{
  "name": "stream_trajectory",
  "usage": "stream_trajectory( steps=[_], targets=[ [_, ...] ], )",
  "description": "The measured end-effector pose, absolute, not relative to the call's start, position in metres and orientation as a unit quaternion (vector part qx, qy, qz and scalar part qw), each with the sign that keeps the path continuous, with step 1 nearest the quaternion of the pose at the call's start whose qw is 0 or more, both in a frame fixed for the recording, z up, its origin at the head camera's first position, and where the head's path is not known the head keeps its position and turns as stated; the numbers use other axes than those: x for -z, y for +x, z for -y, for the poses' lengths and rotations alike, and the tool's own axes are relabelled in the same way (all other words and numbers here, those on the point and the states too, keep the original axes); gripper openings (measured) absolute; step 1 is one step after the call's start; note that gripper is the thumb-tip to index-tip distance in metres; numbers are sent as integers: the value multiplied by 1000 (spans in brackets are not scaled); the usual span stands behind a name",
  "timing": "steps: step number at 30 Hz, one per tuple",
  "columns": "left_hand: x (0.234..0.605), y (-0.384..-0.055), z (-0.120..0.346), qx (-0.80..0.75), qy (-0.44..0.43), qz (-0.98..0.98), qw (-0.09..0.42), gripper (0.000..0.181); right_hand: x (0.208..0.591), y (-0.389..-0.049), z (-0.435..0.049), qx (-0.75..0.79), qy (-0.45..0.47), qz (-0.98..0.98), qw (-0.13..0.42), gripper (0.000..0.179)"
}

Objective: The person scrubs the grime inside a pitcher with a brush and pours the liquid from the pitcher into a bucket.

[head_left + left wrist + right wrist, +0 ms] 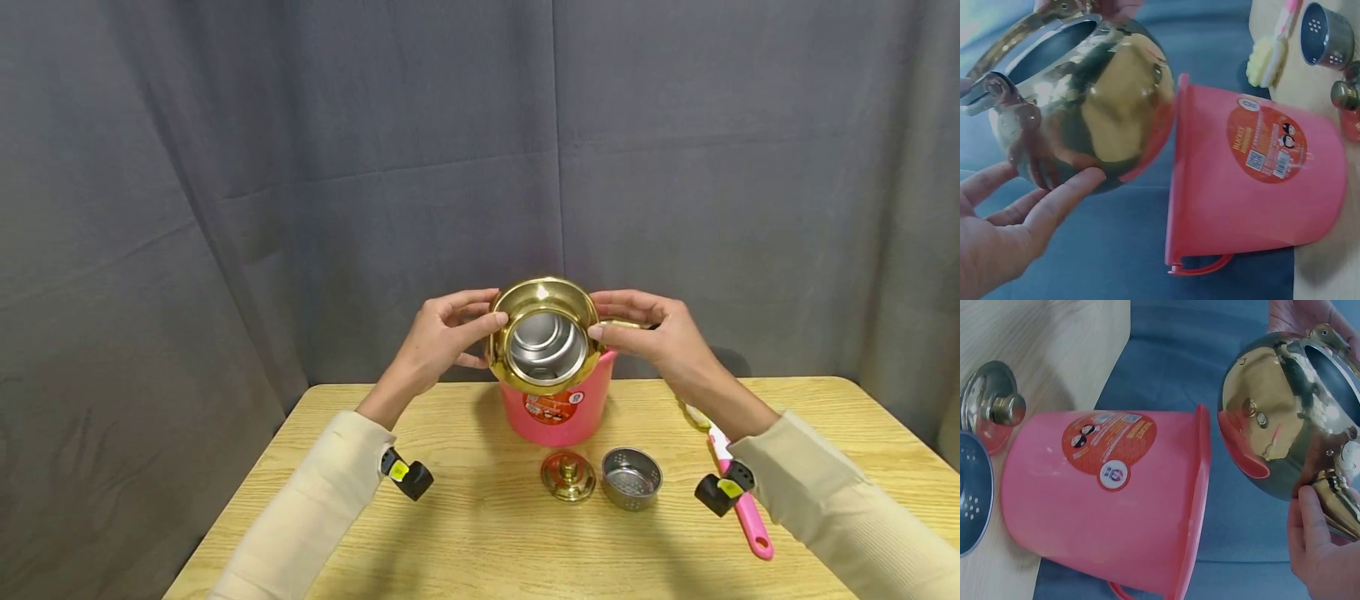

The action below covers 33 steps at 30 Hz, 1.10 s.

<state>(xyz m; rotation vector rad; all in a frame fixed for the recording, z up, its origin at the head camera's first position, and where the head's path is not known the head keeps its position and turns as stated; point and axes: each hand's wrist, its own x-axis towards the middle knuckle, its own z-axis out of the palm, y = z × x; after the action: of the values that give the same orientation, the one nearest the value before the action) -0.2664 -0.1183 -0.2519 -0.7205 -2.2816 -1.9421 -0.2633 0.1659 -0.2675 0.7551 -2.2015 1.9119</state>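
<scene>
A shiny gold teapot (547,293) is held up between both hands, tilted so that its round open mouth and silvery inside face the head camera. The left hand (444,337) grips its left side, thumb on the front and fingers round the side. On the opposite side, the right hand (660,329) holds it close by the gold spout (1340,499). In the left wrist view the teapot's handle (1013,34) shows beside the mouth. Below stands an upright pink bucket (596,404) with a round red label; the teapot is just above its rim in both wrist views.
A gold lid (567,477) with a knob lies on the wooden table (450,517) before the bucket. Beside it stands a perforated metal strainer (632,479). To the right is a pink-handled brush (752,525), partly behind the right forearm. Grey curtains (420,208) hang behind.
</scene>
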Motion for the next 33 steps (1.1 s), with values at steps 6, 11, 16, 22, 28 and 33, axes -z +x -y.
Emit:
stream_trajectory(
  steps=[6,11,16,22,28,33],
  targets=[
    [246,-253,124,625,-195,756,13,46,268,-259,-161,-658,263,705,27,39],
    [243,-246,128,616,-171,769,0,48,268,-255,-156,-677,243,695,7,37],
    [247,-241,133,615,-165,771,-9,52,268,-250,-150,-669,230,707,-3,43],
    [255,-233,138,617,-164,770,-19,51,271,-245,-146,-665,214,715,-30,48],
    [263,-226,140,612,-143,777,-30,49,282,-243,-143,-672,213,707,-60,48],
    [273,-223,144,615,-124,778,-37,46,289,-240,-142,-676,220,698,-92,46]
  ],
)
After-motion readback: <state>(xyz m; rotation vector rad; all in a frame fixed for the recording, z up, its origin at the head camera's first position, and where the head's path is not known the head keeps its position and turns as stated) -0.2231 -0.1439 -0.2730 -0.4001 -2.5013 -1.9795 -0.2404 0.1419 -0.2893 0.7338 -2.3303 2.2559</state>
